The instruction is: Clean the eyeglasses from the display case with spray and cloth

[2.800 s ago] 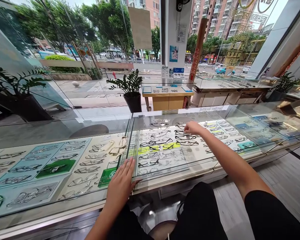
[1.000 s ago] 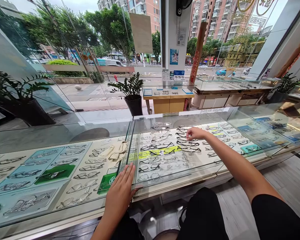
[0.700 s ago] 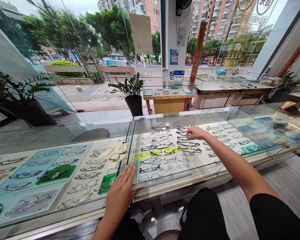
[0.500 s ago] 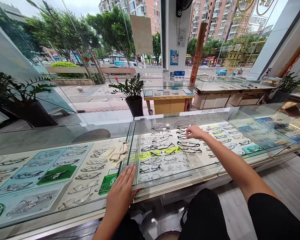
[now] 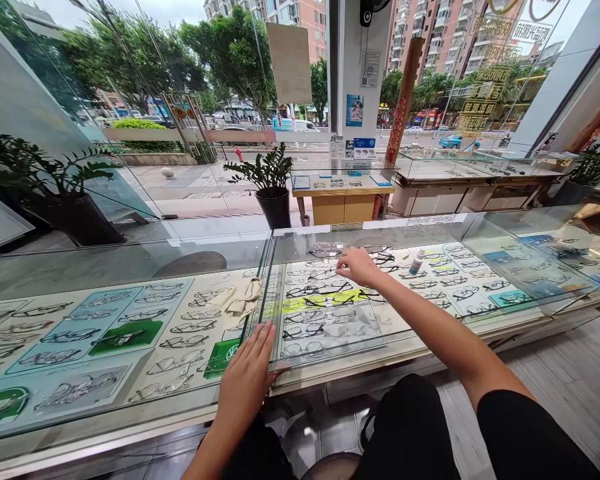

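My left hand (image 5: pixel 250 367) lies flat on the front edge of the glass display case (image 5: pixel 267 293), fingers stretched out, by the seam between two panes. Further out, my right hand (image 5: pixel 359 267) is over the case with its fingers curled into a pinch; whatever they hold, if anything, is too small to make out. Beneath and around it are rows of eyeglasses (image 5: pixel 316 291), some crossed by a yellow-green strip (image 5: pixel 300 305). A small bottle (image 5: pixel 417 262) stands to the right of my right hand. A beige cloth item (image 5: pixel 246 298) lies left of the seam.
Left of my left hand, more eyeglasses lie on blue trays (image 5: pixel 87 313) with a green card (image 5: pixel 126 338) among them. Across the case are a potted plant (image 5: pixel 273 200), a wooden display stand (image 5: pixel 343 207) and large windows. Another glass case (image 5: pixel 473 170) stands at the back right.
My right hand has moved left over the eyeglasses, and the small bottle shows more fully. My left hand keeps its place on the glass edge. The view has shifted slightly.
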### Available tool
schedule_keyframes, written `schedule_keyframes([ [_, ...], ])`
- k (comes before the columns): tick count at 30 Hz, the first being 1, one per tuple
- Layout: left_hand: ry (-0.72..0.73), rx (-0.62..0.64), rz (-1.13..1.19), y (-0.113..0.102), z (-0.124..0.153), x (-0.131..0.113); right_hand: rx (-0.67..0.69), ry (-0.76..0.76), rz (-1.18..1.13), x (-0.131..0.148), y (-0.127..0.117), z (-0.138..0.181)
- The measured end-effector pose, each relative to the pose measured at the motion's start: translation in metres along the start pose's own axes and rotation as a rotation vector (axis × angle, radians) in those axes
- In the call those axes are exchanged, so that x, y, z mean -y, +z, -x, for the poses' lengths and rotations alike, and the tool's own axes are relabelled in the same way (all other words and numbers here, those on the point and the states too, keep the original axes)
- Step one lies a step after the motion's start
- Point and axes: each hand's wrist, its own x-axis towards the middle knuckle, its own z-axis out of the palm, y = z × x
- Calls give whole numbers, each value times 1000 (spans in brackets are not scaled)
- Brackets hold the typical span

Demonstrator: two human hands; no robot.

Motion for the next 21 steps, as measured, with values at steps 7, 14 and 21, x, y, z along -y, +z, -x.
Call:
schedule_keyframes([
  [7, 2, 7, -37, -1, 0, -3, 56, -38, 41, 24, 19, -34],
  [14, -8, 17, -19, -2, -1, -4, 68, 28, -15, 25, 17, -33],
  [21, -9, 17, -5, -1, -1, -6, 141, -15, -101, 28, 9, -3],
])
